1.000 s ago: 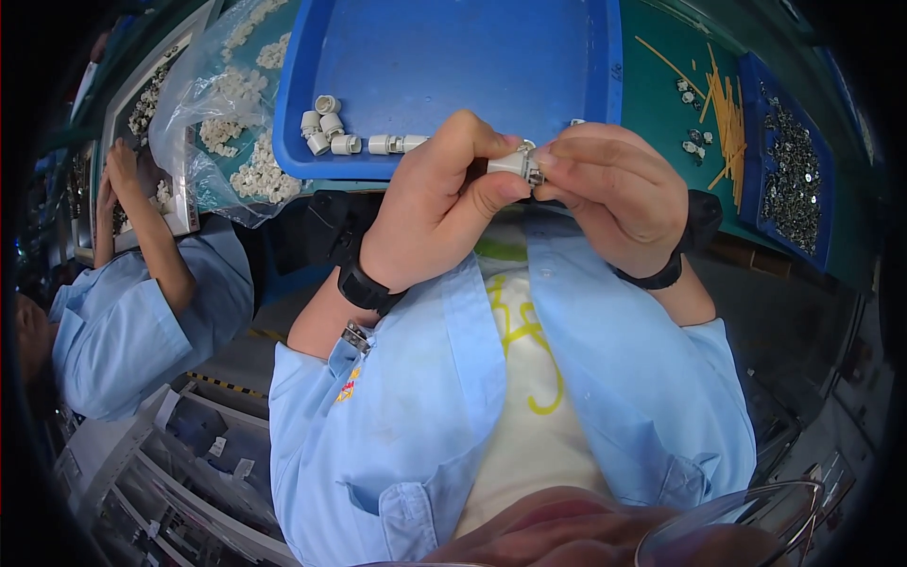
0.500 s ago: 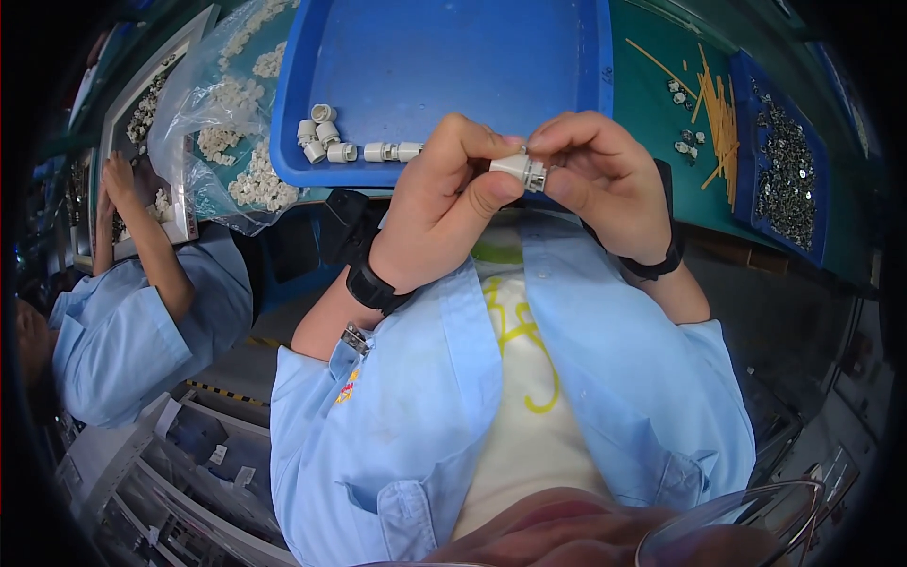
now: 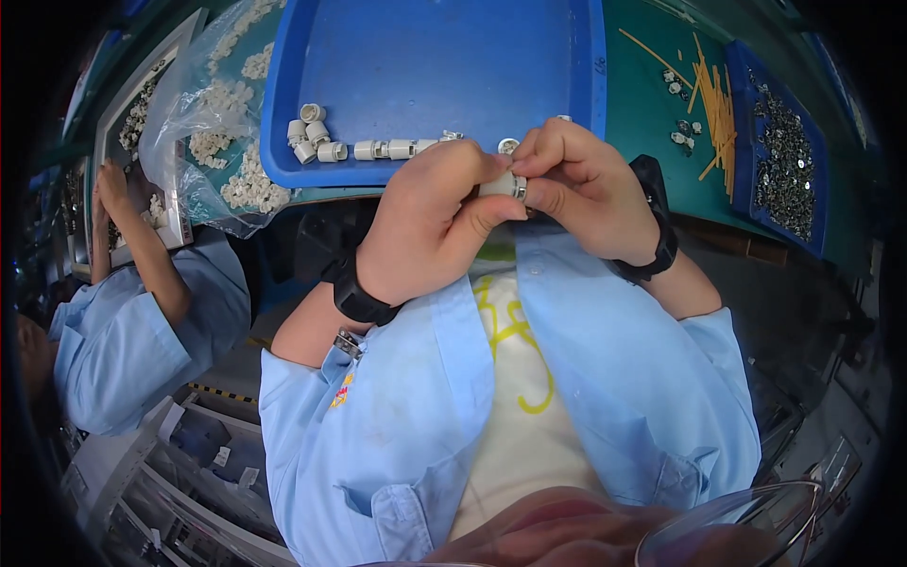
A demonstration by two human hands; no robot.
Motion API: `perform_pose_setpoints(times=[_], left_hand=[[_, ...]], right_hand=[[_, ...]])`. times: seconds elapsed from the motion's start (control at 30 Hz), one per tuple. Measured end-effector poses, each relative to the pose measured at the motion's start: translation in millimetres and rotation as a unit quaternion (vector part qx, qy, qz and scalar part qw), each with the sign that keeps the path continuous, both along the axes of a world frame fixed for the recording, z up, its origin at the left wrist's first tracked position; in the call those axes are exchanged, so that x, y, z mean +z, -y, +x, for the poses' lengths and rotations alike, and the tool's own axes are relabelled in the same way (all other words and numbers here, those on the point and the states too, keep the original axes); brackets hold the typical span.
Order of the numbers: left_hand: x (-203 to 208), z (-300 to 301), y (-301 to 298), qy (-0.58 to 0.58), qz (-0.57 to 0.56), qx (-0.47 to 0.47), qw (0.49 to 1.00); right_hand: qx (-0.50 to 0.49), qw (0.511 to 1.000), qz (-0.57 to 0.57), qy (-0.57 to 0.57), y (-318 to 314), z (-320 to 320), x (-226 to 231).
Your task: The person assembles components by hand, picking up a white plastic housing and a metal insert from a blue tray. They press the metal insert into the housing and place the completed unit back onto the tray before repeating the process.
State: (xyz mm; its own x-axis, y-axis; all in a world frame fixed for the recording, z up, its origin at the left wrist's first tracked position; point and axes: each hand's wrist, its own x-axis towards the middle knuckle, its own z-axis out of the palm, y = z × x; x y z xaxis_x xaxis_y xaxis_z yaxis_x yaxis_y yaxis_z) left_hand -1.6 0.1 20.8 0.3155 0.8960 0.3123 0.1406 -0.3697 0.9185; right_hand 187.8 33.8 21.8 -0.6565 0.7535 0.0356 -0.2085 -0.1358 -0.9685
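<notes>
A white cylindrical part (image 3: 496, 185) with a metal end is held between my hands, just in front of the blue tray (image 3: 435, 66). My left hand (image 3: 425, 222) is closed around its white body with thumb and fingers. The thumb and fingers of my right hand (image 3: 600, 198) pinch at the metal end; whether they hold a separate small piece there is hidden. Inside the tray, along its near edge, several similar white cylinders (image 3: 364, 150) lie in a row, with more grouped in a cluster (image 3: 312, 132) at the left corner. Another round piece (image 3: 508, 146) shows just beyond my fingers.
On the left, a clear plastic bag (image 3: 175, 104) holds heaps of small white parts (image 3: 253, 184). Further left, a co-worker's hands (image 3: 111, 189) reach over a framed tray. To the right lie thin wooden sticks (image 3: 720, 123), loose small parts (image 3: 687, 135) and a blue bin (image 3: 740, 142) of metal pieces.
The white part has turned, and its metal end shows less. My right fingers have closed in on that end. Both hands and the view have shifted slightly.
</notes>
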Motion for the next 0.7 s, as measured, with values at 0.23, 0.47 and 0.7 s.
perform_pose_setpoints(times=[0.23, 0.47, 0.7], left_hand=[[15, -3, 1, -0.065, 0.026, -0.012, 0.998], [3, 11, 3, 0.202, -0.093, 0.017, 0.975], [8, 11, 6, 0.199, -0.108, 0.032, 0.974]], right_hand=[[0.027, 0.995, -0.039, -0.084, -8, -4, 0], [0.015, 0.989, -0.069, -0.133, -13, -5, -1], [0.015, 0.987, -0.07, -0.145, -14, -6, -1]])
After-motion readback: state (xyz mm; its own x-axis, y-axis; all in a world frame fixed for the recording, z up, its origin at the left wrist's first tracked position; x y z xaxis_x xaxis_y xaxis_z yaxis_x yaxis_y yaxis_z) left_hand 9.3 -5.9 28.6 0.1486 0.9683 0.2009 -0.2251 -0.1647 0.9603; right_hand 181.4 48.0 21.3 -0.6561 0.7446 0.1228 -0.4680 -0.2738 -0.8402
